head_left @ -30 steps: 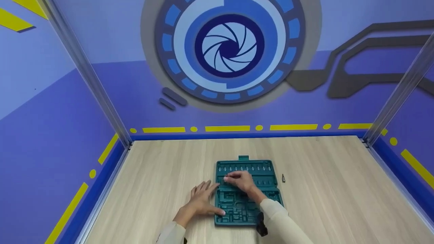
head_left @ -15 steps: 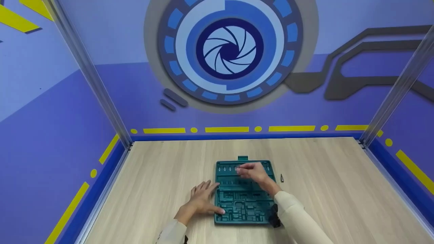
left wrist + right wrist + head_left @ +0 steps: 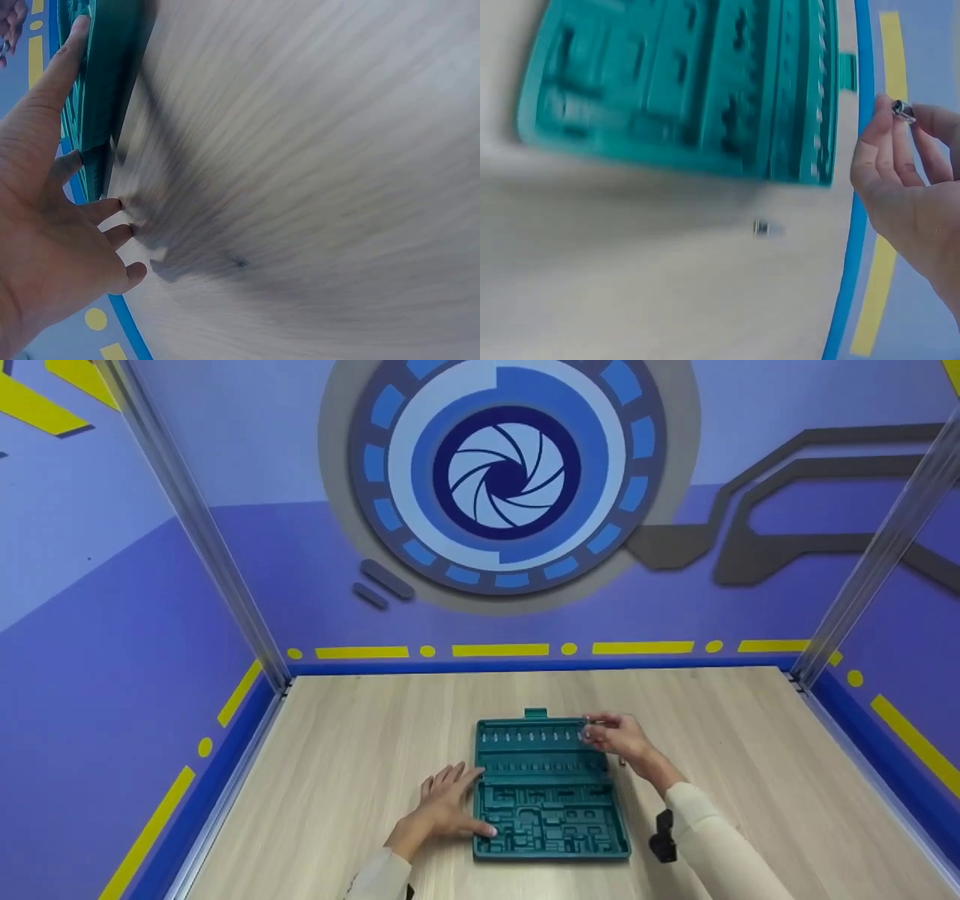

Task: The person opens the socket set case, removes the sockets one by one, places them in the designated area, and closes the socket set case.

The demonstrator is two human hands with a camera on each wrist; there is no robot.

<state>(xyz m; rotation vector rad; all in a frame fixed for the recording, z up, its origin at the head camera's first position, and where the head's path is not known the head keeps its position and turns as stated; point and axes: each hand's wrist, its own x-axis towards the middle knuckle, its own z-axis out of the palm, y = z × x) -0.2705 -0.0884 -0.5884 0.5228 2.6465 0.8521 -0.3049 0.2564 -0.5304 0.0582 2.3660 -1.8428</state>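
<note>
An open green tool case [image 3: 551,856] lies flat on the table, its moulded slots facing up. My left hand [image 3: 442,808] rests at the case's left side, fingers spread and thumb over the rim; the left wrist view shows the thumb [image 3: 64,64] lying straight along the green edge. At the upper right corner of the case, my right hand [image 3: 619,737] pinches a small silver metal bit [image 3: 902,111] between thumb and fingertips. Another small metal bit [image 3: 763,227] lies on the table just right of the case, mostly hidden by the right hand in the head view.
A row of slots with pale glints [image 3: 531,736] runs along the case's far part, with a latch tab [image 3: 535,712] beyond it. The wooden table [image 3: 360,720] meets blue-purple printed walls [image 3: 420,622] at the back and sides. Metal posts [image 3: 196,521] stand at the corners.
My right hand has moved rightward across the far part of the case to its upper right corner, uncovering the slots. The left hand stays at the left edge.
</note>
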